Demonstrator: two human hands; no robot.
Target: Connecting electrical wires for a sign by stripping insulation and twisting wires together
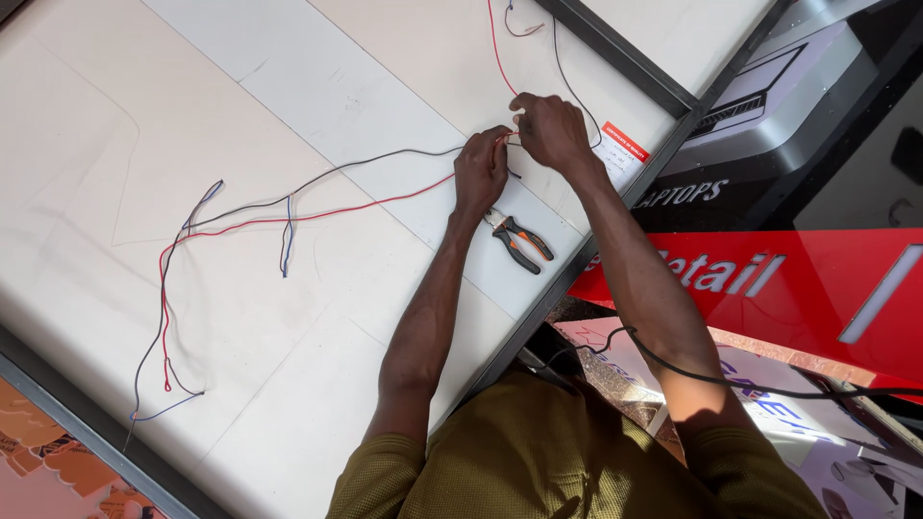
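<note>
Head view. White panel surface (pixel 317 86), dark frame along edges; red signboard (pixel 769 288) to right. Hands: two, meeting near panel's far edge. Left hand (pixel 481 171) pinched on red wire (pixel 317 213) at its end. Right hand (pixel 550 130) pinched on same junction, fingertips closed; exact strand hidden. Wires on panel: one red, one black wire (pixel 327 176), running side by side leftward, looping down; two short blue wire stubs (pixel 287 235). Pliers (pixel 517 240): one pair, orange-black handles, lying just beside left wrist, untouched.
</note>
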